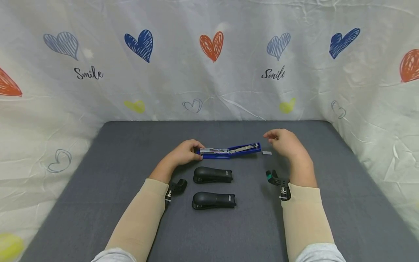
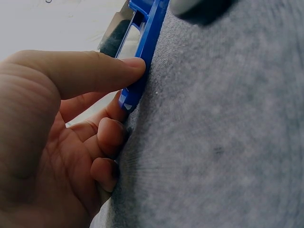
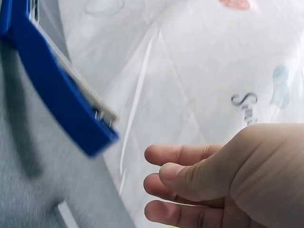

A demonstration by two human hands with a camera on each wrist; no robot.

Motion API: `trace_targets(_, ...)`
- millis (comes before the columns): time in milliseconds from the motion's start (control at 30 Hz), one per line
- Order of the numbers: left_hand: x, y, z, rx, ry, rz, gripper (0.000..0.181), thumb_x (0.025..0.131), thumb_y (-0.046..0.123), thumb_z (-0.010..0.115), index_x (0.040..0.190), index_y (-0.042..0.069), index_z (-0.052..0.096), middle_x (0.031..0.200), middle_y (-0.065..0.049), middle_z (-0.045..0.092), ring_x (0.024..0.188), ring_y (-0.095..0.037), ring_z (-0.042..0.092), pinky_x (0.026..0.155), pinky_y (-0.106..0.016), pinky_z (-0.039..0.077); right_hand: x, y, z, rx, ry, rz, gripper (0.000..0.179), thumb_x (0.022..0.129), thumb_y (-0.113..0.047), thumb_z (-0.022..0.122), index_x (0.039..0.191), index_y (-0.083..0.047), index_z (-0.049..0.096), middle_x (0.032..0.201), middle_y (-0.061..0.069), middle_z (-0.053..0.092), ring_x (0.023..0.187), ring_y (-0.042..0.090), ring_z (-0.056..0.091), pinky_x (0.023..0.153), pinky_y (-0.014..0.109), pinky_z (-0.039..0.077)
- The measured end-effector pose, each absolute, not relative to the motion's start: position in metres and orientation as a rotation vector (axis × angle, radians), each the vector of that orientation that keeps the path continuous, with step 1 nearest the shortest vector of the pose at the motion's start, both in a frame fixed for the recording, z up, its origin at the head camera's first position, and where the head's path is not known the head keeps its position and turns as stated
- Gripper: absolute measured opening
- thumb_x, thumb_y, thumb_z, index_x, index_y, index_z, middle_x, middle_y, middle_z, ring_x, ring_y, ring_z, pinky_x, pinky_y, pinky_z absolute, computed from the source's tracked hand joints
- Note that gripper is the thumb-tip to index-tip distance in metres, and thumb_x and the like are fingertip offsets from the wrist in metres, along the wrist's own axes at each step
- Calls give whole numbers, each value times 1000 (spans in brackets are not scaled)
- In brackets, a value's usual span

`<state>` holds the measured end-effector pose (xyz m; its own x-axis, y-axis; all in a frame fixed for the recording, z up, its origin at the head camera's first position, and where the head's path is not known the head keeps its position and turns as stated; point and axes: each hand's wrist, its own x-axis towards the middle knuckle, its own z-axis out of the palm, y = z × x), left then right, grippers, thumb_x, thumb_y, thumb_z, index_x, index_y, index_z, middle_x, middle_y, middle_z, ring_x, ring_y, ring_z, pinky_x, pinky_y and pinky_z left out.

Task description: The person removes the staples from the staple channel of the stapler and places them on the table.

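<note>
A blue stapler [image 1: 214, 157] lies swung wide open near the back of the table, its metal staple channel exposed. My left hand [image 1: 186, 152] pinches its left end between thumb and fingers; the left wrist view shows the thumb [image 2: 130, 66] on the blue edge. Beyond the stapler's right end, my right hand [image 1: 284, 142] hovers with loosely bent fingers and nothing in them. In the right wrist view, the raised blue arm [image 3: 66, 99] stands apart from these fingers [image 3: 164, 154]. A small strip of staples [image 1: 267, 153] lies on the table just right of the stapler.
Two black staplers, one nearer the middle [image 1: 212, 175] and one closer to me [image 1: 214, 201], lie in front of the blue one. Everything rests on a grey cloth-covered table [image 1: 248, 233]. A white curtain [image 1: 242, 83] with printed hearts hangs behind its far edge.
</note>
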<state>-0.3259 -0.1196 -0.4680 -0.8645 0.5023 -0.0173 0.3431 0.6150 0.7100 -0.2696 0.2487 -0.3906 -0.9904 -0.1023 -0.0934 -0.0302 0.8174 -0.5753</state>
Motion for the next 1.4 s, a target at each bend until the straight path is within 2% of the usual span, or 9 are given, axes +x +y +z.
trace_targets(367, -327, -120, -469, 684, 2631, 1103, 35, 86, 8, 81, 120, 5, 73, 104, -8, 63, 75, -18, 51, 68, -33, 43, -264, 212, -370, -271, 2928, -889, 31, 108, -9, 49, 135, -5, 65, 129, 19, 63, 107, 33, 59, 86, 50, 47)
trace_targets(600, -327, -121, -470, 675, 2638, 1109, 36, 86, 9, 81, 121, 6, 73, 105, -8, 63, 76, -18, 51, 69, -33, 44, -267, 185, -372, -403, 2945, -873, 30, 106, -6, 50, 131, -5, 68, 129, 16, 62, 108, 31, 61, 86, 48, 49)
trace_targets(1000, -325, -129, -469, 688, 2620, 1129, 36, 85, 8, 81, 119, 4, 73, 104, -8, 64, 75, -18, 52, 68, -33, 44, -268, 123, -392, -684, 2914, -781, 29, 104, -6, 56, 129, -6, 71, 115, 9, 66, 101, 23, 63, 86, 42, 50)
trace_targets(1400, -325, -123, -466, 708, 2598, 1107, 36, 86, 9, 80, 121, 4, 73, 108, -8, 64, 79, -19, 52, 71, -33, 45, -271, 104, -423, -759, 2843, -691, 30, 104, -11, 60, 132, -7, 70, 106, 4, 61, 85, 17, 56, 78, 35, 49)
